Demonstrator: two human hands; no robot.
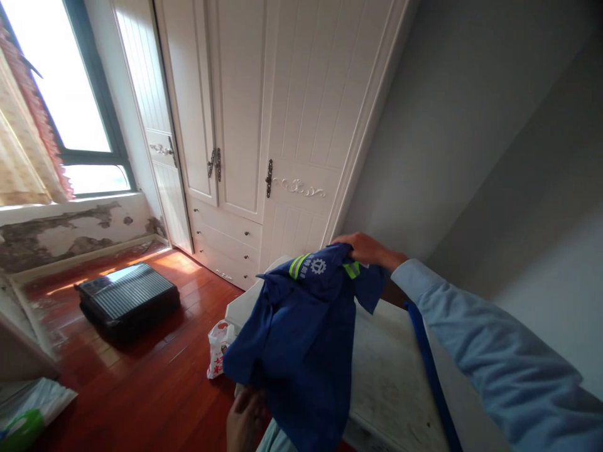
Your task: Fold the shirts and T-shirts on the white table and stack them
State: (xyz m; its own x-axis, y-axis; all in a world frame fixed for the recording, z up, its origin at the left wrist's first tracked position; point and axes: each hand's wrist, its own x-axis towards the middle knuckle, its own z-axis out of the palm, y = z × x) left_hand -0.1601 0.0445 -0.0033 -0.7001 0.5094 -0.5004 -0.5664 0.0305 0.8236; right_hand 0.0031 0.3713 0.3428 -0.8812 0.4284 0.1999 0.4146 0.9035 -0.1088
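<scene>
Blue shirt (308,339), right hand (367,248) gripping its top, left hand (245,414) shadowed, grip unclear

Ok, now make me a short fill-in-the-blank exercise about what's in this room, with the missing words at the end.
1. The hand gripping the dark blue cloth garment near its top is the person's ____ one.
2. The black ribbed suitcase lies on the glossy reddish ____.
3. The white plastic bag carries lettering coloured ____.
4. Small dark round knobs sit on the tall white wardrobe's ____.

Missing words: right; floor; red; drawers.
</scene>
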